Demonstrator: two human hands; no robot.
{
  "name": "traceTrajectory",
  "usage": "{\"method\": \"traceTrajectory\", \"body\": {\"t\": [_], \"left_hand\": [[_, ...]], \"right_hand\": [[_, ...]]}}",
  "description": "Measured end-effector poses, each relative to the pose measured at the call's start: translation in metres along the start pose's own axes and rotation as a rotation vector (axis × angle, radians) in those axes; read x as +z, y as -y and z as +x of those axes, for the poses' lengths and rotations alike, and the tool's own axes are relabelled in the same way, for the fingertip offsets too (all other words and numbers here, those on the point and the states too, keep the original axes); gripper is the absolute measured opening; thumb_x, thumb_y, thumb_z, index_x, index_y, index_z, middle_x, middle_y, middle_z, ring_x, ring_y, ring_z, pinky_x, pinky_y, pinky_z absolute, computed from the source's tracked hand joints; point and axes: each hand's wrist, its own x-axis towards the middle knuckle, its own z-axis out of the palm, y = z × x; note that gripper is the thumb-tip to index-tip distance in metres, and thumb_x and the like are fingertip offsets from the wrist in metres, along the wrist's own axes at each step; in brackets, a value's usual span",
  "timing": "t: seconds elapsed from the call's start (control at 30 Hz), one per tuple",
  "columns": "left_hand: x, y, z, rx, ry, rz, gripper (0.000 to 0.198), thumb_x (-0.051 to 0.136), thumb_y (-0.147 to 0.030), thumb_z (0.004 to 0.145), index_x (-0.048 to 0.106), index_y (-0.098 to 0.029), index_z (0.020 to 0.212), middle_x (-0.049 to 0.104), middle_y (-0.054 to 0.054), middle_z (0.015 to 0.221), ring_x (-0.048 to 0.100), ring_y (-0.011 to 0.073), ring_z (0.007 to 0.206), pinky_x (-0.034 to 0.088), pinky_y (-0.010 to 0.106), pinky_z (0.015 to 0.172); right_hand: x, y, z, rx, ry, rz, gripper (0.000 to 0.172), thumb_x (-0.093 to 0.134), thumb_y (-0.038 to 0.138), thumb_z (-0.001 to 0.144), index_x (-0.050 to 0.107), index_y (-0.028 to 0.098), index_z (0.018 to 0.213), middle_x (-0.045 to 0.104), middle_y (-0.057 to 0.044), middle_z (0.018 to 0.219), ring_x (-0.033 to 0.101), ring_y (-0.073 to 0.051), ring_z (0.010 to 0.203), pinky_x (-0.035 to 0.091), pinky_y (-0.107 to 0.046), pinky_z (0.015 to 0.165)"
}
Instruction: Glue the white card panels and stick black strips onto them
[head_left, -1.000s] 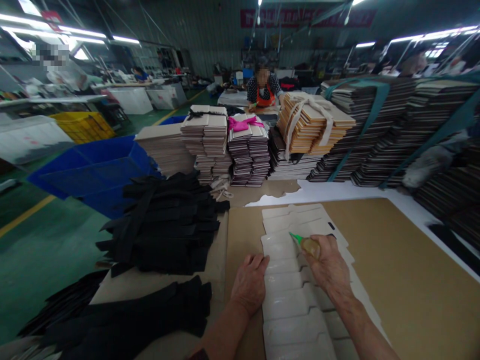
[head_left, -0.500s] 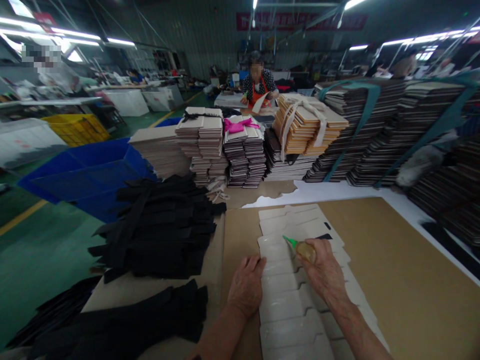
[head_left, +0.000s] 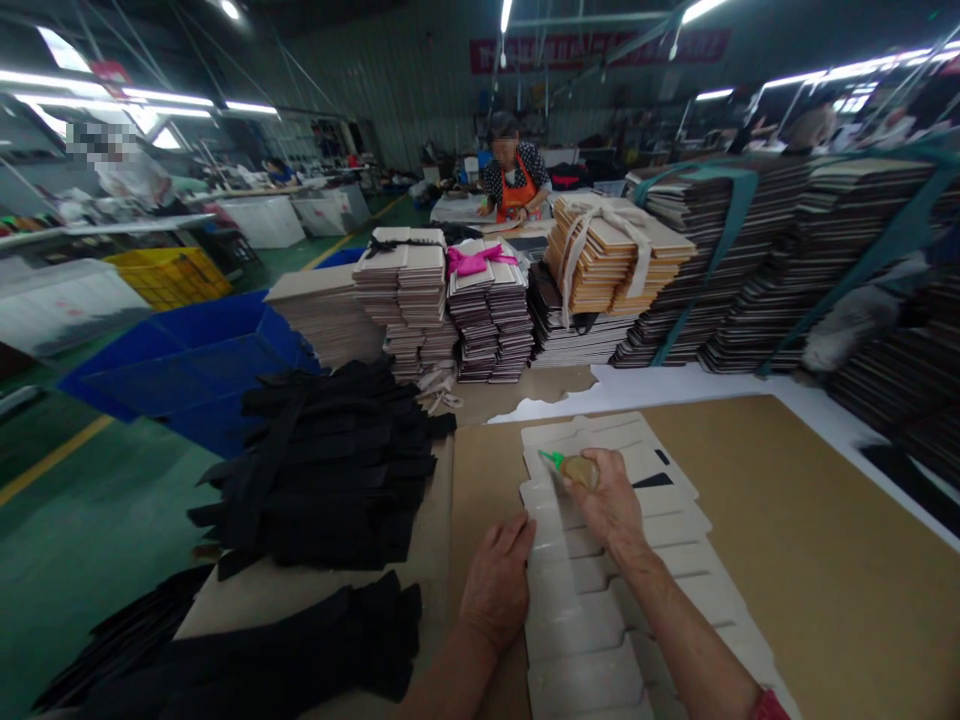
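Note:
A row of overlapping white die-cut cards (head_left: pixel 600 600) lies fanned out on a brown cardboard sheet (head_left: pixel 787 540). My right hand (head_left: pixel 607 505) is closed round a small glue bottle (head_left: pixel 574 467) with a green nozzle, its tip pointing left onto a card near the far end of the row. My left hand (head_left: pixel 495 580) rests at the row's left edge, fingers curled and pressing down on the cards, with nothing held in it.
Piles of black flat pieces (head_left: pixel 330 470) lie left of the cardboard. Bundled stacks of board (head_left: pixel 487 305) and long strapped stacks (head_left: pixel 750 260) line the far side. Blue bins (head_left: pixel 187 360) stand on the floor at left. A person in an orange apron (head_left: pixel 514 180) works behind.
My right hand has moved the glue bottle farther up the row and a little left. My left hand has stayed about where it was at the row's edge.

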Motion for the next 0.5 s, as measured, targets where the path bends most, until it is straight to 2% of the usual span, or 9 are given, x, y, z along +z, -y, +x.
{"method": "traceTrajectory", "body": {"t": [0.1,0.2,0.37,0.5], "left_hand": [[0.001,0.008,0.004,-0.084,-0.120,-0.007,0.055,0.029,-0.001,0.087,0.048,-0.014,0.137,0.053,0.012,0.137,0.051,0.0192,0.125,0.045,0.038,0.110],[-0.003,0.017,0.025,-0.105,-0.177,0.001,0.049,0.028,-0.004,0.090,0.049,-0.012,0.134,0.055,0.014,0.133,0.053,0.0181,0.123,0.047,0.035,0.107],[-0.013,0.024,0.073,0.070,-0.073,0.033,0.048,0.040,-0.006,0.089,0.052,-0.018,0.134,0.054,0.006,0.138,0.049,0.0175,0.126,0.038,0.037,0.115],[-0.014,0.023,0.082,0.145,-0.009,0.072,0.047,0.043,-0.008,0.088,0.053,-0.020,0.133,0.054,0.004,0.138,0.049,0.0188,0.124,0.035,0.039,0.115]], "right_hand": [[0.002,0.002,0.000,0.017,0.052,-0.040,0.033,0.059,0.032,0.082,0.050,0.026,0.113,0.050,-0.002,0.118,0.057,-0.021,0.100,0.045,-0.033,0.077],[0.000,0.005,-0.001,-0.007,0.086,-0.085,0.030,0.059,0.030,0.084,0.051,0.026,0.113,0.050,-0.002,0.116,0.057,-0.019,0.098,0.043,-0.030,0.073],[-0.001,0.013,-0.002,-0.054,0.101,-0.150,0.026,0.058,0.026,0.085,0.051,0.027,0.110,0.050,-0.001,0.112,0.057,-0.020,0.095,0.042,-0.031,0.071],[-0.003,0.016,-0.003,-0.134,0.119,-0.213,0.019,0.055,0.023,0.088,0.051,0.027,0.106,0.051,-0.001,0.108,0.056,-0.020,0.096,0.041,-0.031,0.072]]}}
